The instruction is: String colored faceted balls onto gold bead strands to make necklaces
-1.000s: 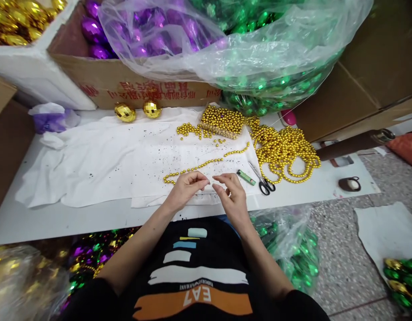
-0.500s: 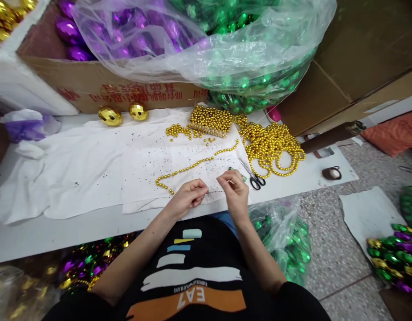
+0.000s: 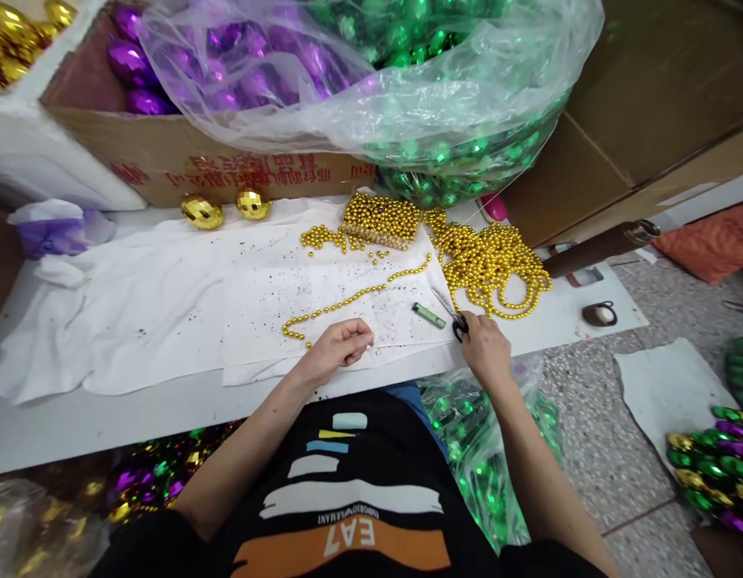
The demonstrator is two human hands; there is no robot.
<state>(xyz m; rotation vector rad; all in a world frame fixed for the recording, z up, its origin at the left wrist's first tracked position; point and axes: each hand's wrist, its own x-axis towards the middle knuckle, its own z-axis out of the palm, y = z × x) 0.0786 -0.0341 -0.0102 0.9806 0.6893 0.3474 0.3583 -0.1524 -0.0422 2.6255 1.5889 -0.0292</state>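
Observation:
My left hand (image 3: 340, 345) is closed in a pinch at the front edge of the white cloth. The string of gold beads (image 3: 354, 297) zigzags across the cloth, and its near end runs in under this hand. Whatever thread sits between the fingertips is too thin to see clearly. To the right, my right hand (image 3: 487, 347) has its fingers closed over the black handles of a pair of scissors (image 3: 448, 303), covering part of them. The blades point up and left on the cloth. A green lighter (image 3: 429, 315) lies just left of the scissors.
An open box of loose gold beads (image 3: 380, 218) stands at the back, beside a heap of gold bead strands (image 3: 491, 269). Two faceted gold balls (image 3: 202, 212) rest near the carton (image 3: 256, 172). A dark cylinder (image 3: 600, 249) and small brown cup (image 3: 598, 314) are at right.
My right hand has moved right, from close beside my left hand to the scissors handles. This uncovers the green lighter. My left hand stays nearly in place, still pinched.

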